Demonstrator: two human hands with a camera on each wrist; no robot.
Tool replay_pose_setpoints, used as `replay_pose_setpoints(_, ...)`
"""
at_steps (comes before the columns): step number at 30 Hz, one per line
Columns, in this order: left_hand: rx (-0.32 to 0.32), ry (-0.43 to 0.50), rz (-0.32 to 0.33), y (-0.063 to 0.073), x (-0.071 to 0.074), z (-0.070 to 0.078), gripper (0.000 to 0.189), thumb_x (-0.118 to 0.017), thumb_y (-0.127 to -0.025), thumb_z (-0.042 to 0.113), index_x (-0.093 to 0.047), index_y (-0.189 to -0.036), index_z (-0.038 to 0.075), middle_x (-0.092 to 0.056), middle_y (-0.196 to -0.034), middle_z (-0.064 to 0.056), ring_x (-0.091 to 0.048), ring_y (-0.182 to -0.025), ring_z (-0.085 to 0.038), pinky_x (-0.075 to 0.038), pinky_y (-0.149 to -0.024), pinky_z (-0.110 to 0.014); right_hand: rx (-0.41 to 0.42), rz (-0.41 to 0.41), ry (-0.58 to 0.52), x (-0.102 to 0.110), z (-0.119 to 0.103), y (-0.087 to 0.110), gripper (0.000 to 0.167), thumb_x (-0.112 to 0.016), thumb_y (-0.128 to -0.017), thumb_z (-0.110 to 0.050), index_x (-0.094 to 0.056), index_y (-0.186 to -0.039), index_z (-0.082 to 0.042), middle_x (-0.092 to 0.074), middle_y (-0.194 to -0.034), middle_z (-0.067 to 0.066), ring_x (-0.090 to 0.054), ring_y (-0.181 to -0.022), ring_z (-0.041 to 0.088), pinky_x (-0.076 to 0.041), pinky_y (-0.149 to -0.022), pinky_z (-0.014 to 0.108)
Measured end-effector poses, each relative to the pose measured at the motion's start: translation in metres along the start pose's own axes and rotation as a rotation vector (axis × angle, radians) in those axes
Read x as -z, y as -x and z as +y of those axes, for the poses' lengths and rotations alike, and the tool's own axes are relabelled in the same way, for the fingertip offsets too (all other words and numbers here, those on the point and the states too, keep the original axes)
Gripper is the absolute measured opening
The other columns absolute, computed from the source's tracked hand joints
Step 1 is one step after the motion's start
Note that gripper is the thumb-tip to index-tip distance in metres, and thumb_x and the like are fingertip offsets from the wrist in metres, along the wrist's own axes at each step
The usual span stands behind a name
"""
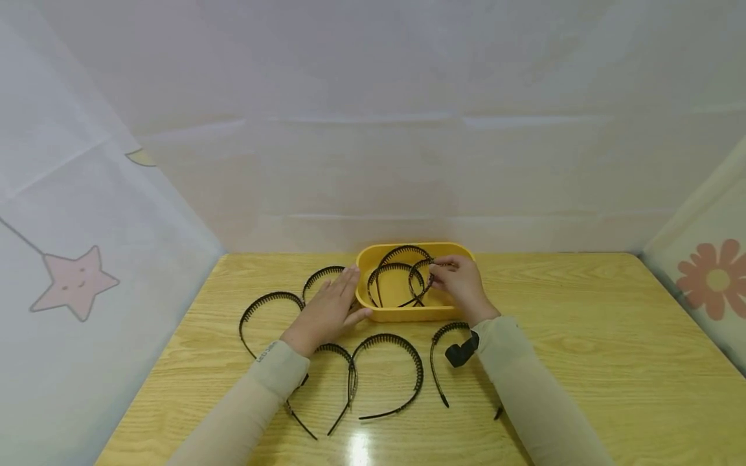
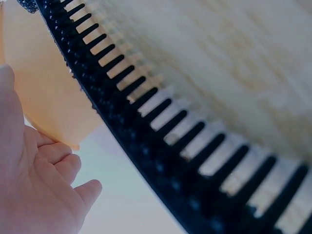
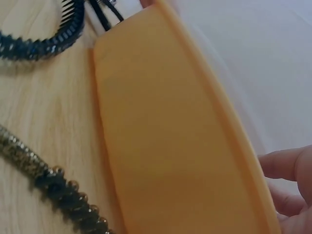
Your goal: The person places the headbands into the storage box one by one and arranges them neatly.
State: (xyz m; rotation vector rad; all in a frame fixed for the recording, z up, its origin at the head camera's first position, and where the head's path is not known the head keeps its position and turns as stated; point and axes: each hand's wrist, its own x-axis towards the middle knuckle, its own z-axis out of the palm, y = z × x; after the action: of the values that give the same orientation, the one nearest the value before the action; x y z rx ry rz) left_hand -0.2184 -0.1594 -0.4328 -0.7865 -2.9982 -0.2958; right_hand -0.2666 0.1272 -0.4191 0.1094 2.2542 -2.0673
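Observation:
A yellow plastic bin (image 1: pixel 416 315) stands toward the back of the table, with several black toothed headbands (image 1: pixel 396 265) inside. My right hand (image 1: pixel 460 285) reaches over its right end and pinches a headband (image 1: pixel 430 282) within it. In the right wrist view the fingers (image 3: pixel 278 163) show past the bin's rim, and what they hold is hidden. My left hand (image 1: pixel 330 310) rests against the bin's left end with fingers extended. The left wrist view has this hand (image 2: pixel 44 180) at the bin wall (image 2: pixel 53 83), with a headband (image 2: pixel 114 109) close to the camera.
More black headbands lie on the wooden table (image 1: pixel 583 336): two left of the bin, one front centre (image 1: pixel 421 369), one partly under my left wrist (image 1: pixel 303 424), and one partly under my right forearm (image 1: pixel 434 362). A pale cloth wall (image 1: pixel 361 162) rises behind.

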Motion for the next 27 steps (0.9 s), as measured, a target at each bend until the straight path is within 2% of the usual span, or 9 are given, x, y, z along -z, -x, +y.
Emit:
replay_pose_setpoints(6, 0.004, 0.0, 0.004, -0.0003, -0.0001, 0.0002, 0.09, -0.043, -0.104, 0.059, -0.01, -0.162, -0.001, -0.012, -0.168, -0.018, -0.014, -0.155, -0.032, -0.018, -0.123, -0.056, 0.043, -0.001, 0.092, -0.0031, 0.0027, -0.0017, 0.031, -0.064, -0.101, -0.011, -0.062, -0.128, 0.006, -0.064, -0.114, 0.022, -0.068, -0.084, 0.017, -0.06, -0.09, 0.044)
replay_pose_setpoints(19, 0.014, 0.009, 0.005, -0.0024, 0.0011, 0.0014, 0.089, -0.044, -0.104, 0.059, -0.011, -0.162, -0.001, -0.012, -0.169, -0.017, -0.013, -0.155, -0.031, -0.016, -0.124, -0.056, 0.091, 0.025, 0.248, -0.0083, 0.0016, -0.0013, 0.026, -0.064, -0.101, -0.012, -0.065, -0.122, 0.004, -0.067, -0.107, 0.021, -0.072, -0.084, 0.032, -0.062, -0.08, 0.045)
replay_pose_setpoints(27, 0.015, 0.007, 0.0, -0.0007, 0.0027, 0.0027, 0.09, -0.045, -0.104, 0.058, -0.011, -0.162, -0.001, -0.013, -0.168, -0.018, -0.014, -0.155, -0.032, -0.019, -0.123, -0.057, 0.129, 0.035, 0.327, -0.0104, 0.0047, 0.0004, 0.025, -0.063, -0.101, -0.015, -0.066, -0.121, 0.001, -0.066, -0.103, 0.017, -0.071, -0.086, 0.035, -0.062, -0.076, 0.046)
